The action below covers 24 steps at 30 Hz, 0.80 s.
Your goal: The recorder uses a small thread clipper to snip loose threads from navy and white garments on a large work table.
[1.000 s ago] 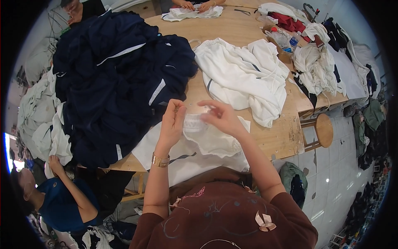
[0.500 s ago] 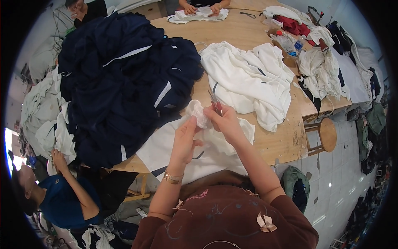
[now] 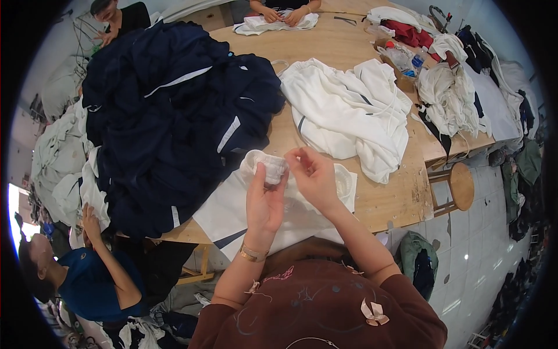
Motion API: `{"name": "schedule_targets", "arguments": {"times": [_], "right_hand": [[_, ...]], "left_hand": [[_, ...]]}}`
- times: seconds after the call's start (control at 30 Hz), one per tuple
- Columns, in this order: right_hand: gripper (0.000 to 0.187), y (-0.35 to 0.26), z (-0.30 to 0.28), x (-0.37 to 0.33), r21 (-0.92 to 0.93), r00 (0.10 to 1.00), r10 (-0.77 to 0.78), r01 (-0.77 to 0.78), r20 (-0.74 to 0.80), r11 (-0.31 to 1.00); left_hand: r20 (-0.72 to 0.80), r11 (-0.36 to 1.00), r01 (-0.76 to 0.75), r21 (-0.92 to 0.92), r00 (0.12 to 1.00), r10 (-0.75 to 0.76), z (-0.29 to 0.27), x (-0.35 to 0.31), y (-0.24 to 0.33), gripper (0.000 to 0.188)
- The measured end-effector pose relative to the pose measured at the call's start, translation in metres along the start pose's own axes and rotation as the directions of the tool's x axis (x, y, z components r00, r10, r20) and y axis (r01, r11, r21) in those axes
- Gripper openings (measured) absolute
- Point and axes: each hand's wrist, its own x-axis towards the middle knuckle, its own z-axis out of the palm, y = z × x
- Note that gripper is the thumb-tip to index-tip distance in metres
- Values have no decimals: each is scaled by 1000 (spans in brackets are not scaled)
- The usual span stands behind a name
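Observation:
A white garment (image 3: pixel 302 218) lies along the near table edge under my forearms, with a dark stripe at its left corner. Its gathered, elastic-looking band (image 3: pixel 254 161) is raised above the table. My left hand (image 3: pixel 265 200) is closed on this band, the thumb pressing on its front. Beside the band's right end, my right hand (image 3: pixel 314 177) has its fingers curled with the tips pinched together. Whether a thread or the band's edge is between those tips is too small to tell. The red-handled scissors seen earlier are hidden or out of sight.
A big navy garment heap (image 3: pixel 174 116) fills the table's left side. White trousers (image 3: pixel 349 110) lie ahead of my right hand. Two people work at left; another person's hands (image 3: pixel 285 16) handle white cloth across the table. A wooden stool (image 3: pixel 462 187) stands at right.
My left hand has turned, and the white band now shows more widely. My right hand has shifted slightly right and down; the scissors that stuck out of it no longer show.

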Motion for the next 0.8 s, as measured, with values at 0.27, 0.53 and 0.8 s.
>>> {"name": "schedule_targets", "arguments": {"times": [0.27,0.53,0.8], "right_hand": [[17,-15,-1,-6,-163,998,61,-59,9,985],[16,-16,-2,-7,-412,999,-16,32,44,911],[13,-3,2,-11,-118,996,69,-62,50,991]], "left_hand": [[101,944,-264,197,963,248,-4,-2,-24,21],[135,845,-392,364,920,368,-5,-5,-33,16],[12,982,-108,158,994,107,-5,1,-20,18]]}}
